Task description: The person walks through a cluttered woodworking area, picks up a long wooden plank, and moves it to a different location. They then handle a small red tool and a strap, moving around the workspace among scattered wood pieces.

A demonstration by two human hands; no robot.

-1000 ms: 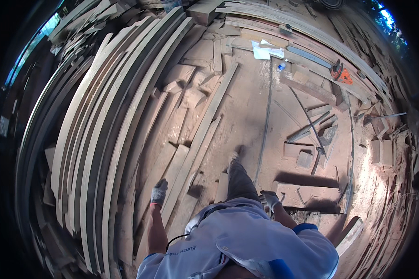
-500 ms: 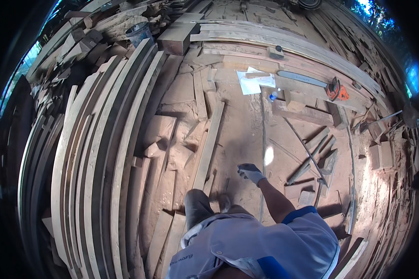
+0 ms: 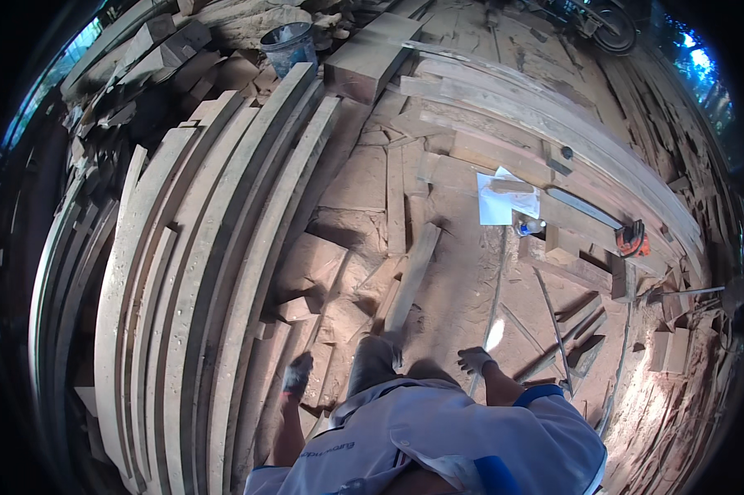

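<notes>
My right hand [image 3: 476, 360], in a grey glove, hangs over the sandy ground right of my knees. Its fingers are apart and it holds nothing. My left hand [image 3: 297, 373], gloved too, is low beside my left leg. Its fingers look stretched forward, with nothing visible in them. The hand is nearest to the stacked long boards [image 3: 260, 223] on the left and the wood offcuts [image 3: 299, 308] on the ground. Ahead of my knees lies a single short plank [image 3: 413, 276].
At the right lies a chainsaw [image 3: 633, 238] on timber, near white paper sheets [image 3: 496, 208] and a plastic bottle [image 3: 532, 226]. A bucket [image 3: 289, 51] stands beside a thick beam [image 3: 363, 66]. Long planks [image 3: 545, 103] cross the far side. A motorcycle wheel [image 3: 613, 29] shows beyond.
My left hand has come into view at the lower left. My right hand has drawn back toward my body, its fingers opening. The view has turned left, so the scene sits further right.
</notes>
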